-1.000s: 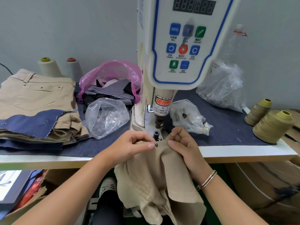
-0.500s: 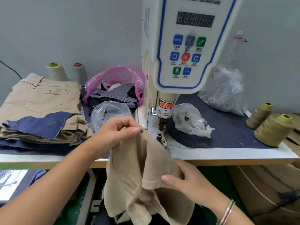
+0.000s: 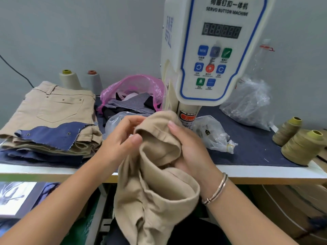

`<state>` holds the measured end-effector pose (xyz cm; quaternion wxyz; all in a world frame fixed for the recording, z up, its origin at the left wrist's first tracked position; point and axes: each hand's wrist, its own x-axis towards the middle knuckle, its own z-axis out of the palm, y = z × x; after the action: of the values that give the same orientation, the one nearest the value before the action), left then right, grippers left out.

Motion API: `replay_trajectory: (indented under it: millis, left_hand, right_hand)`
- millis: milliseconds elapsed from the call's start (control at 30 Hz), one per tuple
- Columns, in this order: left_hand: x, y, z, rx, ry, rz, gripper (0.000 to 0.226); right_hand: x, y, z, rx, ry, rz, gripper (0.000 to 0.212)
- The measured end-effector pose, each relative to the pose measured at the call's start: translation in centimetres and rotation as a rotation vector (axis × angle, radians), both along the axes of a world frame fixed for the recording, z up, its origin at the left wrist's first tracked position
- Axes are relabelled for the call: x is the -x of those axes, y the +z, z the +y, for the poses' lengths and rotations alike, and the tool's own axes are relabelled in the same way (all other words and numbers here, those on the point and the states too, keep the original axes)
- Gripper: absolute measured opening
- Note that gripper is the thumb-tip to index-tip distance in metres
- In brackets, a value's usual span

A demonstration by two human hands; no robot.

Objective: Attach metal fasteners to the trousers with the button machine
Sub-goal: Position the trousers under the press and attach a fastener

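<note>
Both hands hold one pair of beige trousers point(image 3: 155, 183) up in front of the button machine point(image 3: 208, 50). The right hand point(image 3: 191, 152) is curled round a folded edge of the cloth, fingertips on the outer face of the fold and the palm cupped under it. The left hand point(image 3: 122, 138) has its fingers bent around the cloth's left edge, with the thumb pressed against the fabric. The rest of the garment hangs in bunched folds below the table point(image 3: 53, 172) edge, between the two forearms. One bracelet point(image 3: 216, 190) sits on the right wrist.

The raised fold hides the machine's lower head; only a red warning label shows just past the cloth. The panel above carries one dark digit display and eight round or square buttons.

Three clear plastic bags lie on the dark blue cloth covering the tabletop: one point(image 3: 115, 121) behind the left hand, one point(image 3: 214, 133) just right of the right hand, and one larger one point(image 3: 247, 105) farther back. One pink bag point(image 3: 134, 87) holds dark fabric scraps. To the left lies one stack of beige trousers point(image 3: 51, 114) with a blue denim piece on it. Two pale thread cones point(image 3: 68, 80) stand behind the stack, and two olive thread cones point(image 3: 300, 147) stand at the right end.
</note>
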<state>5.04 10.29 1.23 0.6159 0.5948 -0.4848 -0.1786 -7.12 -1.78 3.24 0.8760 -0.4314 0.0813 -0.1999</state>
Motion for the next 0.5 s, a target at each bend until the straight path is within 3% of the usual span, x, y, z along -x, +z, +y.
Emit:
replay_trajectory:
  millis: [67,167,233,300,400,500]
  left_hand:
    - [-0.1,0.4,0.5,-0.058,-0.046,-0.01,0.066]
    - [0.1,0.5,1.1,-0.163,0.057,0.08,0.061]
    - [0.1,0.2,0.9,-0.156,0.228,0.001,0.046]
    - [-0.5,0.2,0.7,-0.084,0.342,0.05,0.031]
    - [-2.9,-0.3,0.4,-0.017,0.586,0.183,0.027]
    - [-4.8,-2.0,-0.1,-0.194,0.822,-0.06,0.019]
  right_hand:
    - [-1.1,0.3,0.3,0.004,0.021,0.004,0.033]
    - [-2.0,0.8,1.2,0.045,0.208,-0.058,0.056]
    - [-2.1,0.2,1.5,0.244,0.305,-0.053,0.058]
    - [-1.0,-0.7,1.1,0.406,0.275,0.022,0.052]
    - [1.9,-2.2,-2.1,0.629,-0.018,0.153,0.046]
    - [4.2,-3.8,-8.0,0.605,-0.494,0.412,0.037]
